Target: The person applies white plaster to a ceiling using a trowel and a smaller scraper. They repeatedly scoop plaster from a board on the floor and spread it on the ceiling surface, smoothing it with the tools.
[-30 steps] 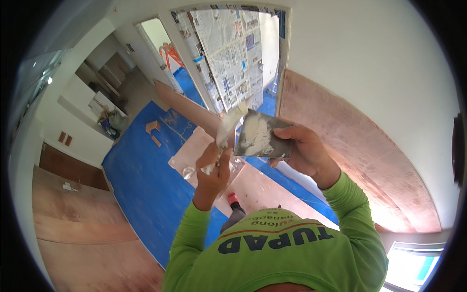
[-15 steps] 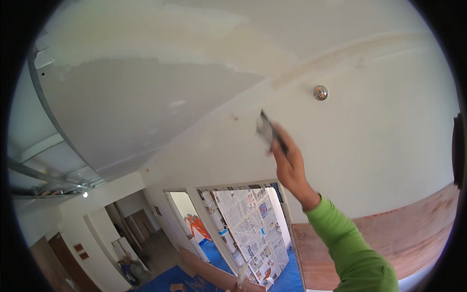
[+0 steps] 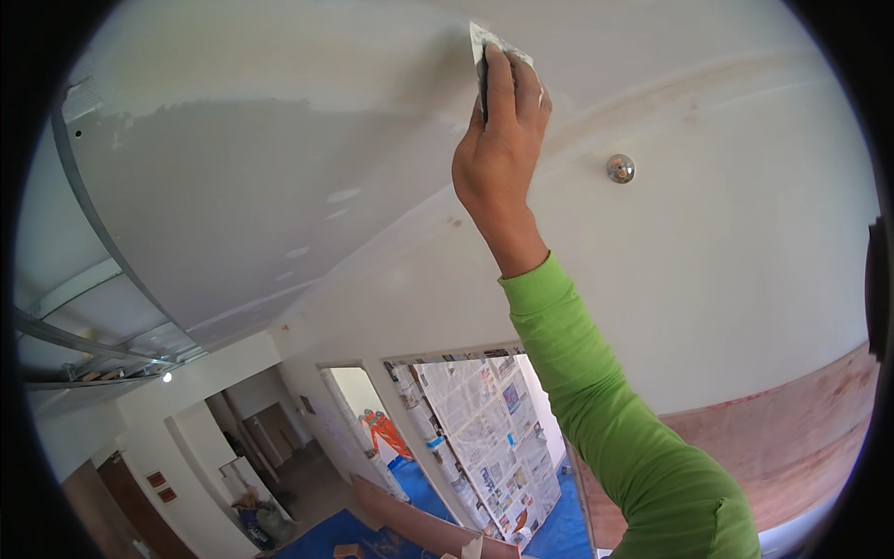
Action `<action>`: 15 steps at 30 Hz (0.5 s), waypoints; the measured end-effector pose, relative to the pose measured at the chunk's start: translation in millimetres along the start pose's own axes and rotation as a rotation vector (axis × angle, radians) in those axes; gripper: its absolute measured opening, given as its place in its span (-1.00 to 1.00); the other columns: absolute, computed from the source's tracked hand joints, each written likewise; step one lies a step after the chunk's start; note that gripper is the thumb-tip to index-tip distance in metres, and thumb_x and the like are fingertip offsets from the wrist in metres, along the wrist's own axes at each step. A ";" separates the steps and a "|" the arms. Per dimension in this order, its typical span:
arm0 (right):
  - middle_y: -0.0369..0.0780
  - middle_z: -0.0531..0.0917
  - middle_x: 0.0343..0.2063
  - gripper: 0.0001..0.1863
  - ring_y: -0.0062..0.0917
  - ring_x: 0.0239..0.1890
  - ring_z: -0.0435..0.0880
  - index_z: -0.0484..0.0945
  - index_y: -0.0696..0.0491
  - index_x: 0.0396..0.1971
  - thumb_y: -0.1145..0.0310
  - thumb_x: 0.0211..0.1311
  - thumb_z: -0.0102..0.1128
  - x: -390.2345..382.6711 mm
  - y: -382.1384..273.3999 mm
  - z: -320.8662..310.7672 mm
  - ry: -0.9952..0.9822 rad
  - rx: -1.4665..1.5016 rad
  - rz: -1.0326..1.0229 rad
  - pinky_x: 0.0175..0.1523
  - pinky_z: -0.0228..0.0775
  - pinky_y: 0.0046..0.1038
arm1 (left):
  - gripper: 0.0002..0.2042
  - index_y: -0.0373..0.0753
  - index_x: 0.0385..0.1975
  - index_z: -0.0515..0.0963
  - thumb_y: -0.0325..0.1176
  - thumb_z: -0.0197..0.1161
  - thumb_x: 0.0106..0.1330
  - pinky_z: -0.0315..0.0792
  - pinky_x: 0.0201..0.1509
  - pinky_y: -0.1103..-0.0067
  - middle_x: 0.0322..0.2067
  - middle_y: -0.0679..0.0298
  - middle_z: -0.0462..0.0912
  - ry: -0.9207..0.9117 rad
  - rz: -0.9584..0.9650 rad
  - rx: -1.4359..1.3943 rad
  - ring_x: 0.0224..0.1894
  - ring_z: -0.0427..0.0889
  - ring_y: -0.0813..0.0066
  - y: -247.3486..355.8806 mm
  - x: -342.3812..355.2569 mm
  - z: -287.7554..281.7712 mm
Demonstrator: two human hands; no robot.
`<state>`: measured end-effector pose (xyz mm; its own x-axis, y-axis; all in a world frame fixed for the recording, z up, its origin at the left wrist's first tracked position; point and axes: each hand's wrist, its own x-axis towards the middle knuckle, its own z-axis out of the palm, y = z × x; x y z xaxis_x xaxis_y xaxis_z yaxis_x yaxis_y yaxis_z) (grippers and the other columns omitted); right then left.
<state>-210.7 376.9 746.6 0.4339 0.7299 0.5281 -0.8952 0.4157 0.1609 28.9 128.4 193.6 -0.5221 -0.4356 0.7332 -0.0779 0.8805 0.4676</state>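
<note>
My right hand (image 3: 498,154), at the end of a green sleeve, reaches up to the white ceiling. It is closed around a putty knife (image 3: 480,42) whose blade is smeared with pale filler. The blade is against or very near the ceiling board (image 3: 233,177), by a broad pale filler band; exact contact cannot be told. My fingers cover much of the tool. My left hand is not in view.
A round shiny metal fitting (image 3: 620,169) sticks out of the wall at right. Below are a newspaper-covered opening (image 3: 484,438), reddish wood panels (image 3: 773,438) and blue floor sheeting (image 3: 563,512). Bare metal ceiling framing (image 3: 102,238) runs along the left.
My right hand has moved up and slightly left with the putty knife, from in front of the wall to the ceiling. The view has shifted only slightly.
</note>
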 end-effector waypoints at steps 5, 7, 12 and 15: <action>0.02 0.43 0.34 -0.37 0.09 0.32 0.38 0.39 0.12 0.43 0.71 0.35 0.11 1.3 -10.0 16.5 0.048 -0.010 -0.044 0.41 0.26 0.03 | -0.66 -0.36 0.18 0.58 -0.28 0.24 0.55 0.66 -0.25 0.29 -0.13 -0.05 0.78 -0.017 -0.140 0.018 -0.25 0.78 0.11 -18.9 -19.3 -9.2; 0.05 0.42 0.33 -0.36 0.12 0.32 0.37 0.38 0.15 0.43 0.71 0.33 0.12 5.7 -13.0 27.0 0.070 -0.006 -0.025 0.41 0.25 0.05 | -0.65 -0.36 0.18 0.58 -0.28 0.23 0.55 0.66 -0.24 0.29 -0.13 -0.05 0.78 -0.022 -0.183 0.019 -0.24 0.78 0.10 -24.5 -25.9 -13.4; 0.10 0.50 0.27 -0.36 0.14 0.32 0.43 0.41 0.22 0.41 0.73 0.29 0.06 1.2 -19.3 45.9 0.138 -0.022 -0.020 0.44 0.26 0.05 | -0.64 -0.37 0.20 0.58 -0.27 0.22 0.56 0.65 -0.23 0.28 -0.12 -0.06 0.78 -0.038 -0.260 0.012 -0.24 0.78 0.09 -34.3 -36.9 -22.5; 0.11 0.46 0.29 -0.31 0.17 0.33 0.39 0.36 0.20 0.45 0.73 0.27 0.12 -12.5 -22.3 56.8 0.128 -0.008 -0.003 0.44 0.24 0.07 | -0.64 -0.37 0.21 0.57 -0.27 0.22 0.56 0.65 -0.22 0.27 -0.11 -0.06 0.77 -0.047 -0.286 0.006 -0.23 0.78 0.08 -37.6 -39.8 -27.2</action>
<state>-201.9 327.7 783.8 0.4466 0.7918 0.4168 -0.8932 0.4218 0.1558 75.7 107.5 160.3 -0.5166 -0.6578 0.5482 -0.2330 0.7240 0.6492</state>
